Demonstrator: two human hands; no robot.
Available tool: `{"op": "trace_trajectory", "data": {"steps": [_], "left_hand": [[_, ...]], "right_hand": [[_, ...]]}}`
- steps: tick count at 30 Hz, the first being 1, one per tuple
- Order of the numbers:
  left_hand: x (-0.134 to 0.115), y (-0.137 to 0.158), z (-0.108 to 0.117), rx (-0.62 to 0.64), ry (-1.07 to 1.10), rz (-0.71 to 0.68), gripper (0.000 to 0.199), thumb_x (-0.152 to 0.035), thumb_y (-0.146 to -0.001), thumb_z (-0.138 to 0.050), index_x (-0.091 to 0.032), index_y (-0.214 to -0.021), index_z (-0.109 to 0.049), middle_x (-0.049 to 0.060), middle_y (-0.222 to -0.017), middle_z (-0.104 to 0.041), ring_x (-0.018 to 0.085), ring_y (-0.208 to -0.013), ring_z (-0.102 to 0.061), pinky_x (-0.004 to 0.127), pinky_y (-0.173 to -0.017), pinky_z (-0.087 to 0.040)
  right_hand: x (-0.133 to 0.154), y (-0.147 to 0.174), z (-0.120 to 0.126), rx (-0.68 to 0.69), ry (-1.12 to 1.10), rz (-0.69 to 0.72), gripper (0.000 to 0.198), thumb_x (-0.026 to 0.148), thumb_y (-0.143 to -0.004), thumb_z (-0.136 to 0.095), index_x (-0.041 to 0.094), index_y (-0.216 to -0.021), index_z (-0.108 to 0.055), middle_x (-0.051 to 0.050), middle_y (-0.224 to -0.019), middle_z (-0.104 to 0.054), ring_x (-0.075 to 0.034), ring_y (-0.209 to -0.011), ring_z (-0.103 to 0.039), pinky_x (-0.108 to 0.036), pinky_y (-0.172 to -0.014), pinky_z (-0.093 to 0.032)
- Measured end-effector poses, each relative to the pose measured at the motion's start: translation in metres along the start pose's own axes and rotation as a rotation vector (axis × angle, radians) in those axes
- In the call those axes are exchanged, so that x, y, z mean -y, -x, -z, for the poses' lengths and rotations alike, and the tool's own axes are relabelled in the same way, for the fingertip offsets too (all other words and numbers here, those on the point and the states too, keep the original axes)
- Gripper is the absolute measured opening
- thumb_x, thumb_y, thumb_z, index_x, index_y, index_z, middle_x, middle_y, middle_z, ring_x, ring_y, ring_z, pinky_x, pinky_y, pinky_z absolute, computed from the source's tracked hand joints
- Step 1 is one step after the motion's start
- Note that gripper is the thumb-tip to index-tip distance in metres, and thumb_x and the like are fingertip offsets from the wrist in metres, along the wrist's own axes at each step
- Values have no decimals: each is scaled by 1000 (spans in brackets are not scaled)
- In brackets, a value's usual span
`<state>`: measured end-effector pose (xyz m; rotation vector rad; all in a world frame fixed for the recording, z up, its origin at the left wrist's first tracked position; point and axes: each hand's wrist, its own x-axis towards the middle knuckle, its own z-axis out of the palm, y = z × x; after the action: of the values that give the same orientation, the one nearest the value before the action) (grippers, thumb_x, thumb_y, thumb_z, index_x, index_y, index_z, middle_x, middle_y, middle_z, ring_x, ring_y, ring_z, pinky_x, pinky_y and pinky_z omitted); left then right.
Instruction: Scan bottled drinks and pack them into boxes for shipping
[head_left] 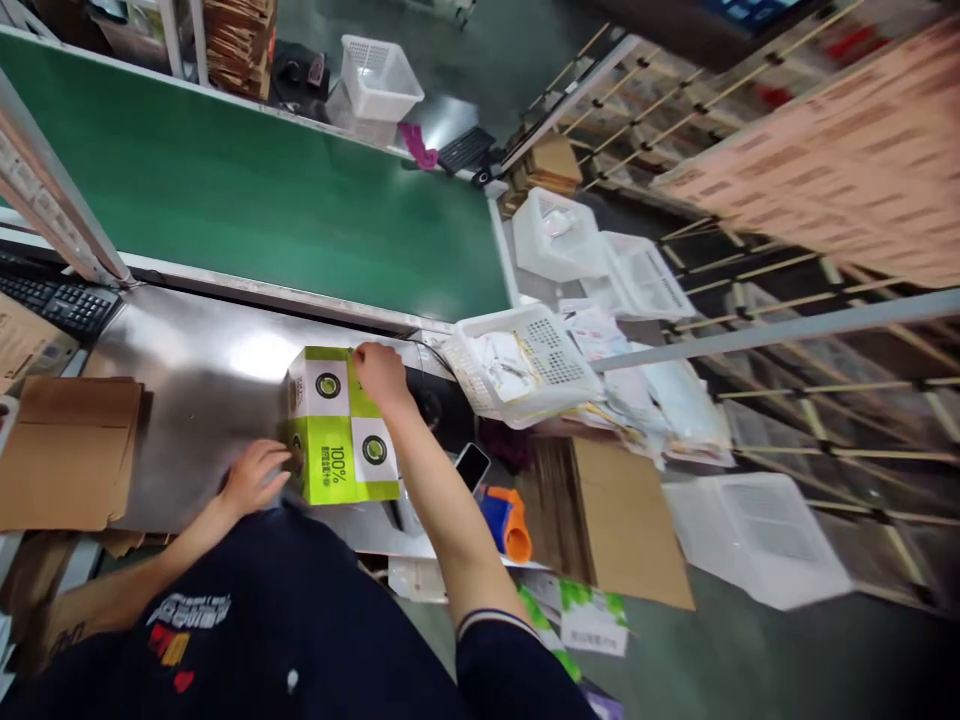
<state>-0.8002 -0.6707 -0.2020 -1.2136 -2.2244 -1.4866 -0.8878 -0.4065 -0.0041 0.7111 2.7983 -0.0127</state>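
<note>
A lime-green and white printed carton [341, 440], marked "100%", sits on the shiny metal table [202, 400] in front of my body. My right hand [381, 375] reaches over it, closed with fingers curled at its far right corner. At the carton's near left side is my left hand [256, 478], fingers apart and bent, the tips close to the carton's side face. Whether those fingertips touch it I cannot tell. A phone [472, 466] and a blue and orange tape dispenser [508, 522] lie to the right of my right forearm.
Flat brown cardboard [71, 450] is stacked at the left, near a keyboard [64, 300]. Beyond the table runs a green conveyor belt [285, 200]. A white perforated basket [517, 365] holding papers stands at right, with cardboard sheets [626, 520] below it and wire racks further out.
</note>
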Motion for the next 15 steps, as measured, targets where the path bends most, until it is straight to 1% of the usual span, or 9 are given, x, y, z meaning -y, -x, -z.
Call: {"op": "trace_trajectory", "data": {"steps": [4,7,10,12,15], "left_hand": [[25,26,18,19,-68,125,22,-32,-105,-58,-21,-115,-75,10,-111,-78,24,-104,-74,39,-91,-64],[45,32,31,27,-97,209,26,-36,-105,-56,-22,-112,-77,9,-111,-79,24,-103,-76,40,-91,-64],[64,26,40,19,-122,242,30,-41,-104,-55,-23,-110,-78,9,-110,-80,26,-103,-76,41,-91,-65],[75,18,41,7,-123,228,32,-44,-102,-55,-24,-108,-79,9,-109,-80,28,-104,-77,45,-92,-66],[97,0,36,0,-115,190,33,-50,-97,-54,-28,-102,-79,8,-105,-81,33,-100,-78,55,-90,-67]], "right_hand": [[7,-4,-1,8,45,-8,39,22,-108,-42,11,-125,-75,-20,-123,-76,-33,-117,-71,-37,-93,-53],[14,-5,-2,14,55,-8,39,17,-107,-41,9,-124,-75,-22,-123,-76,-34,-116,-72,-38,-91,-55],[18,6,-4,34,44,-12,36,11,-105,-43,6,-117,-76,-24,-117,-77,-33,-111,-74,-39,-87,-58],[19,24,-8,29,25,-12,31,6,-102,-47,5,-112,-76,-22,-112,-79,-30,-106,-76,-40,-87,-60],[19,56,-16,-57,-19,32,26,2,-97,-56,7,-113,-76,-17,-112,-80,-27,-105,-77,-39,-88,-63]]}}
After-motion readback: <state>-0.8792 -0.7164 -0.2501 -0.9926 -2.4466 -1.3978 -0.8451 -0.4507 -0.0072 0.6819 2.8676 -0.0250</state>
